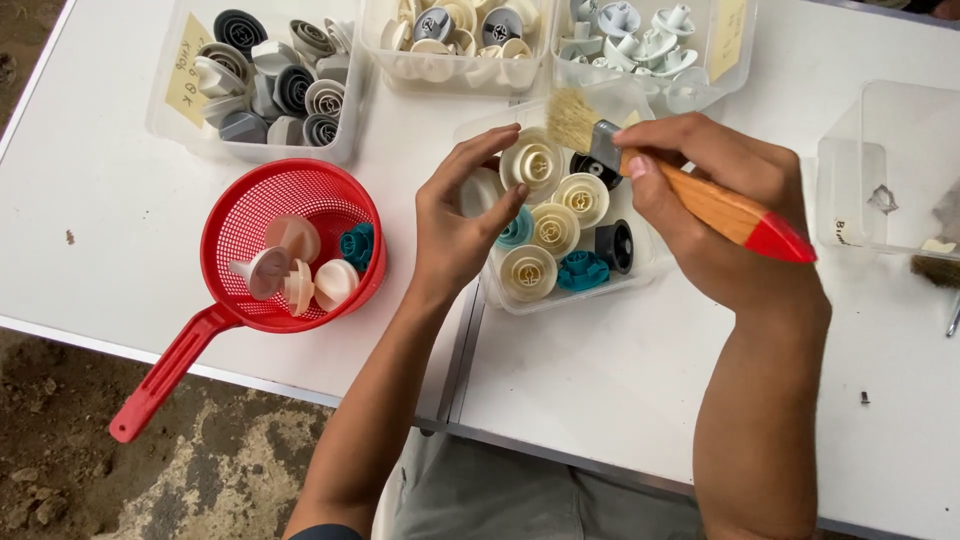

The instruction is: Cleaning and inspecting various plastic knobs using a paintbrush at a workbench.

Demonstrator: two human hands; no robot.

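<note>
- We see the left hand (pixel 455 225) raised over a clear plastic tub (pixel 640 270), its thumb and fingertips pinched on the rim of a cream round knob (pixel 532 165) held face-up just above the tub.
- The right hand (pixel 700 200) has its fingers wrapped tight round a paintbrush (pixel 690 185) with a wooden handle and red tip; the pale bristles lie at the knob's upper edge, touching or nearly so.
- In the tub below the knob we count cream, teal and black knobs packed side by side.
- Left of the hands a red strainer (pixel 215 235) with a long handle sits on the white table (pixel 600 380), holding several pale knobs and 1 teal one.
- Along the far edge stand 3 clear bins (pixel 345 140) of knobs: grey and white on the left, mixed cream in the middle, white on the right.
- At the right a clear box (pixel 890 165) stands apart from the tub.
</note>
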